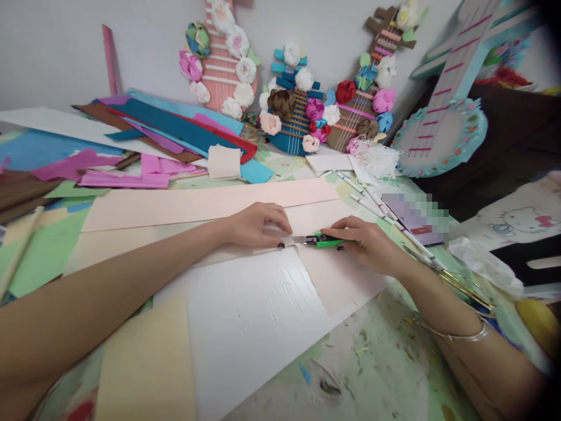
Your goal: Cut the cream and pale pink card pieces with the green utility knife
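1. Two bare hands meet over the pale pink paper [355, 272], which lies on a white board [245, 339] on the table.
2. Closed around the handle of a green cutter [329, 242], the right hand [372, 244] has its fingers wrapped snugly, with the blade [300, 240] pointing toward the other hand.
3. Loosely bent, the left hand [254, 227] is partly open, its thumb at the paper's edge just beside the blade tip (whether it pinches the sheet or only presses it, I cannot tell).
4. Some cutting looks done: the pink paper has a rough edge running from near the blade toward the front of the board, and scratches mark the board beside it.
5. A long pink strip [210, 203] lies behind the hands, and its straight edges suggest it is already trimmed.
6. What seems left is the paper right at the blade; whether it is cut through there is hidden by the fingers.
7. Near the left forearm, a yellow sheet [146, 362] overlaps the board, apparently untouched.
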`<move>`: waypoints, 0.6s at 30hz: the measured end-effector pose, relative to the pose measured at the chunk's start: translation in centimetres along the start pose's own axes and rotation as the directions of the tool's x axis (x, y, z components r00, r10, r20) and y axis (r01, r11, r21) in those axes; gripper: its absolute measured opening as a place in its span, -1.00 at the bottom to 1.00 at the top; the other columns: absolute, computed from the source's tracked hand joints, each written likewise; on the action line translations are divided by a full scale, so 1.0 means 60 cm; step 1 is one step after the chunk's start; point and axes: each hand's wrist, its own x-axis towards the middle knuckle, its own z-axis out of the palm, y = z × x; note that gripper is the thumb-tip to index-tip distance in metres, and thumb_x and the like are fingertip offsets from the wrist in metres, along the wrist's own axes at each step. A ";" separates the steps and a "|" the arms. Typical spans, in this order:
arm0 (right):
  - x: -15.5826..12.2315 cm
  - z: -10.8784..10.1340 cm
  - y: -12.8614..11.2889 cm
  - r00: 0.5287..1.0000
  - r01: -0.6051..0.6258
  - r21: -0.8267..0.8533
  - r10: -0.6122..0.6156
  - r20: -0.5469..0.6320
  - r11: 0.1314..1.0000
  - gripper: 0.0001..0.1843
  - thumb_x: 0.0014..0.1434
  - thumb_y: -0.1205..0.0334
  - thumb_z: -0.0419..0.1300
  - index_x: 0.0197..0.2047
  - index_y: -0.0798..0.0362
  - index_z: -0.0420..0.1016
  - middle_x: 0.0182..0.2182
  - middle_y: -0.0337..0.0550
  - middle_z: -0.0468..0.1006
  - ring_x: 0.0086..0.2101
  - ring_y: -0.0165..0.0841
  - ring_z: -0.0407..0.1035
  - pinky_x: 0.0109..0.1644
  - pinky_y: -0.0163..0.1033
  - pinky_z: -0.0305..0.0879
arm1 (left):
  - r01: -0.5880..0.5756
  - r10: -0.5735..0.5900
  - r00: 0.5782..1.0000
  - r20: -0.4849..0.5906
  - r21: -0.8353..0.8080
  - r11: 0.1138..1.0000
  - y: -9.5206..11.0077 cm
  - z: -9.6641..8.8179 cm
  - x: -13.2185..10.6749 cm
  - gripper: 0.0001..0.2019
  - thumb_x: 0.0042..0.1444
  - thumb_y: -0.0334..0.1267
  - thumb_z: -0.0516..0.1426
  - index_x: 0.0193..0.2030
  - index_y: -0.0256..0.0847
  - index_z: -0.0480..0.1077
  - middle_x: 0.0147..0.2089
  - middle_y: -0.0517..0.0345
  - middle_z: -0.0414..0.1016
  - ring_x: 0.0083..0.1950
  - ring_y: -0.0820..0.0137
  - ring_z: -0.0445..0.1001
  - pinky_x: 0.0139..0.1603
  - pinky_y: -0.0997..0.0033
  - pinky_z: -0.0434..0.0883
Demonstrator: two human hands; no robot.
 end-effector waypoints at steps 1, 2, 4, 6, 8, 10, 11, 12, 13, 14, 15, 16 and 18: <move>0.000 0.000 0.000 1.000 0.004 -0.001 -0.004 -0.002 1.000 -0.39 0.07 0.59 -0.02 0.10 -0.05 0.49 -0.11 -0.04 0.52 -0.13 -0.26 0.42 -0.07 -0.15 0.38 | 0.003 -0.003 1.000 0.004 -0.001 1.000 0.000 0.000 0.000 -0.79 0.02 -0.31 0.26 -0.16 -0.22 0.53 -0.18 0.02 0.53 -0.16 0.36 0.48 -0.07 0.39 0.38; 0.000 0.000 0.000 1.000 0.006 0.000 -0.006 -0.003 1.000 -0.40 0.08 0.58 -0.02 0.10 -0.05 0.49 -0.11 -0.03 0.52 -0.13 -0.26 0.42 -0.08 -0.15 0.38 | 0.006 -0.006 1.000 0.007 -0.007 1.000 0.000 -0.001 0.000 -0.80 0.03 -0.31 0.26 -0.16 -0.22 0.53 -0.17 0.01 0.53 -0.15 0.36 0.48 -0.06 0.39 0.37; 0.000 -0.001 0.003 1.000 0.010 0.004 -0.010 -0.005 1.000 -0.41 0.10 0.57 -0.02 0.11 -0.05 0.49 -0.11 -0.03 0.52 -0.14 -0.26 0.42 -0.09 -0.16 0.38 | 0.018 -0.017 1.000 0.014 -0.033 0.999 -0.001 -0.001 -0.001 -0.82 0.06 -0.33 0.23 -0.16 -0.22 0.53 -0.16 0.01 0.52 -0.15 0.37 0.48 -0.06 0.39 0.38; 0.001 -0.002 0.008 1.000 0.009 0.009 -0.009 -0.010 1.000 -0.42 0.11 0.57 -0.02 0.10 -0.05 0.49 -0.11 -0.03 0.51 -0.14 -0.27 0.42 -0.09 -0.17 0.38 | 0.035 -0.034 0.999 0.016 -0.068 0.997 -0.002 -0.001 -0.001 -0.83 0.09 -0.34 0.21 -0.16 -0.23 0.53 -0.16 0.00 0.52 -0.15 0.38 0.48 -0.05 0.41 0.38; 0.002 -0.002 0.014 1.000 0.001 0.013 -0.001 -0.010 1.000 -0.42 0.10 0.57 -0.02 0.09 -0.06 0.50 -0.11 -0.04 0.51 -0.13 -0.26 0.42 -0.09 -0.17 0.38 | 0.049 -0.048 0.999 0.012 -0.097 0.994 -0.003 0.000 -0.002 -0.84 0.09 -0.35 0.21 -0.17 -0.23 0.54 -0.16 0.00 0.51 -0.14 0.39 0.48 -0.05 0.42 0.39; 0.005 -0.003 0.021 1.000 -0.008 0.014 0.008 0.001 1.000 -0.41 0.08 0.58 -0.01 0.09 -0.06 0.50 -0.10 -0.05 0.51 -0.13 -0.26 0.42 -0.07 -0.16 0.37 | 0.053 -0.053 0.999 0.006 -0.125 0.991 -0.004 0.000 -0.002 -0.84 0.08 -0.35 0.22 -0.16 -0.23 0.54 -0.17 0.00 0.51 -0.14 0.39 0.49 -0.05 0.43 0.40; 0.007 -0.003 0.023 1.000 -0.008 0.013 0.008 0.010 1.000 -0.40 0.07 0.58 -0.01 0.09 -0.05 0.50 -0.10 -0.05 0.51 -0.12 -0.26 0.42 -0.07 -0.16 0.36 | 0.055 -0.055 0.998 0.006 -0.138 0.989 -0.005 0.000 -0.002 -0.83 0.08 -0.34 0.22 -0.16 -0.24 0.53 -0.17 0.00 0.51 -0.14 0.38 0.49 -0.05 0.42 0.40; 0.010 -0.003 0.025 1.000 -0.007 0.012 0.006 0.017 1.000 -0.40 0.06 0.59 -0.01 0.09 -0.05 0.50 -0.10 -0.05 0.52 -0.12 -0.26 0.42 -0.06 -0.16 0.36 | 0.055 -0.055 0.998 0.006 -0.150 0.987 -0.005 0.000 -0.002 -0.83 0.08 -0.34 0.22 -0.16 -0.25 0.53 -0.17 -0.01 0.51 -0.14 0.38 0.49 -0.05 0.42 0.41; 0.013 -0.003 0.025 1.000 -0.004 0.011 0.003 0.024 1.000 -0.39 0.05 0.60 -0.01 0.09 -0.05 0.50 -0.10 -0.06 0.52 -0.12 -0.26 0.42 -0.06 -0.16 0.35 | 0.056 -0.056 0.998 0.006 -0.158 0.986 -0.006 0.000 -0.002 -0.83 0.08 -0.34 0.23 -0.16 -0.25 0.53 -0.17 -0.02 0.51 -0.14 0.38 0.49 -0.05 0.42 0.41; 0.016 -0.003 0.025 1.000 0.000 0.010 0.000 0.030 1.000 -0.38 0.04 0.60 -0.01 0.08 -0.05 0.50 -0.10 -0.06 0.52 -0.12 -0.26 0.42 -0.06 -0.17 0.35 | 0.056 -0.056 0.998 0.005 -0.162 0.985 -0.006 0.000 -0.002 -0.83 0.09 -0.33 0.23 -0.16 -0.25 0.53 -0.17 -0.02 0.51 -0.14 0.38 0.49 -0.05 0.41 0.41; 0.019 -0.002 0.024 0.999 0.003 0.011 -0.003 0.035 1.000 -0.37 0.03 0.61 -0.01 0.08 -0.05 0.50 -0.10 -0.07 0.52 -0.12 -0.26 0.42 -0.06 -0.17 0.35 | 0.054 -0.054 0.999 0.003 -0.163 0.985 -0.006 0.001 -0.001 -0.83 0.09 -0.33 0.23 -0.16 -0.25 0.53 -0.17 -0.02 0.51 -0.14 0.38 0.49 -0.04 0.41 0.42; 0.022 -0.002 0.023 0.999 0.006 0.013 -0.006 0.040 1.000 -0.37 0.02 0.61 -0.01 0.08 -0.06 0.50 -0.10 -0.07 0.52 -0.12 -0.26 0.42 -0.06 -0.17 0.34 | 0.049 -0.050 0.999 0.002 -0.161 0.986 -0.006 0.001 -0.001 -0.83 0.09 -0.33 0.23 -0.16 -0.26 0.53 -0.17 -0.02 0.51 -0.14 0.38 0.49 -0.05 0.41 0.42; 0.027 -0.001 0.019 0.999 0.013 0.029 -0.014 0.048 1.000 -0.38 0.03 0.61 0.00 0.07 -0.06 0.50 -0.11 -0.08 0.53 -0.12 -0.27 0.42 -0.06 -0.18 0.34 | 0.043 -0.044 0.999 0.001 -0.155 0.987 -0.006 0.001 -0.001 -0.84 0.10 -0.33 0.22 -0.16 -0.26 0.53 -0.17 -0.02 0.51 -0.14 0.39 0.49 -0.05 0.42 0.42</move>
